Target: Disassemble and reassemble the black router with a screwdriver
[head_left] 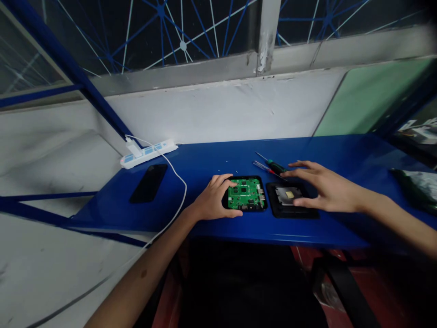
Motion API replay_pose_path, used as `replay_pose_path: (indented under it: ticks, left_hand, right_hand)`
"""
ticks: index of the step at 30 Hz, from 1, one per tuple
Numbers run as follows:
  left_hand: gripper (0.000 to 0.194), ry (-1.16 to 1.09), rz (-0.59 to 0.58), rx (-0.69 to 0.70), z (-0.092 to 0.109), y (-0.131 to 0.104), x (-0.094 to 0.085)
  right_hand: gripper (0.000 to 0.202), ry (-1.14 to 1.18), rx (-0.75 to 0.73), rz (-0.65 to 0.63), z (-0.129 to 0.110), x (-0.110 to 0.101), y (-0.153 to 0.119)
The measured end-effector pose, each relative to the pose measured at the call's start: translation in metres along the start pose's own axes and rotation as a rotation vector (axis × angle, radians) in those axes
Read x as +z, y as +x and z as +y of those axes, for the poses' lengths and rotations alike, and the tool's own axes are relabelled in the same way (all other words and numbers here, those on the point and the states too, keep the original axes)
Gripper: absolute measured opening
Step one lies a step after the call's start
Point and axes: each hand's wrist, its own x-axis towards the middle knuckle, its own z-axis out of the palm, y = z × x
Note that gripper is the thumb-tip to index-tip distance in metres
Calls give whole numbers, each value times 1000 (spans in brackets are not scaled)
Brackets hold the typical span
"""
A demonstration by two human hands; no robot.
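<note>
The left hand (215, 198) sits at the left end of the open case (247, 177), thumb along the near edge and fingers at the far left corner — closed round that end, with one fingertip at the corner of the green board (248, 193). The case lies flat on the blue table (205, 157), board up, its ports (262, 199) on the right side, away from this hand and facing the cover (293, 213) across a narrow gap

The right hand (321, 187) comes in from the right, low over the right part of the cover, fingers and thumb spread well apart with nothing between them. Its thumb tip is at the metal plate (282, 196), just beside the small gold pad (290, 194); whether it touches or hovers I cannot tell

The other fingers point left, just short of the green driver (276, 167). That tool's long axis runs from far left to near right — shaft tip away, handle end toward these fingers. The clear driver (261, 166) slants much the same way on the near side of it, its near right end by the cover's far edge. Both drivers lie beyond the gap between case and cover, and the right hand is clearly the nearer to them
</note>
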Motion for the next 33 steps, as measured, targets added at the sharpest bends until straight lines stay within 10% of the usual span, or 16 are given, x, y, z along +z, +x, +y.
replay_pose_path:
  ticks: [33]
  left_hand:
    - [75, -35, 0, -23, -1, -1, 2]
  right_hand:
    - [104, 101, 207, -89, -5, 20, -61]
